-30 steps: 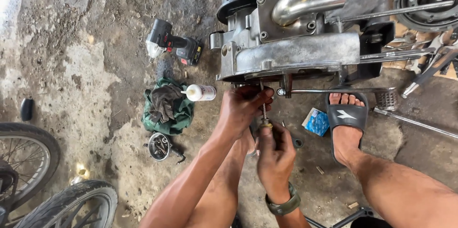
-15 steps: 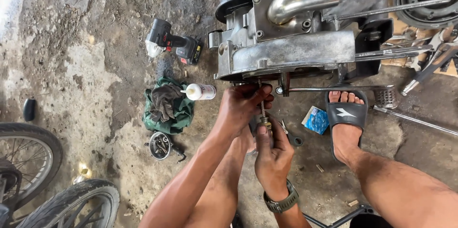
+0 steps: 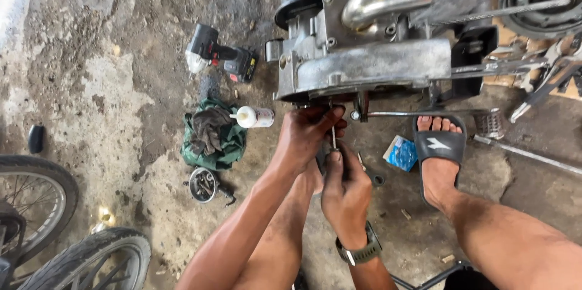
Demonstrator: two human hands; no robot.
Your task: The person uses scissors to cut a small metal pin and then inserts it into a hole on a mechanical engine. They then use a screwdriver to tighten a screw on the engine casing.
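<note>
While both hands steady it, thin metal screwdriver shaft [image 3: 333, 135] stands upright.

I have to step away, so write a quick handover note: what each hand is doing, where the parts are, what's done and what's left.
Left hand: up at the underside of the engine case, fingers around the top of a thin metal rod.
Right hand: gripping the rod's lower end.
Nearby on the floor: cordless drill, white bottle, green rag, small round part, blue packet.
Done: cannot tell.
Left: the rod is in hand under the case, not released.
</note>
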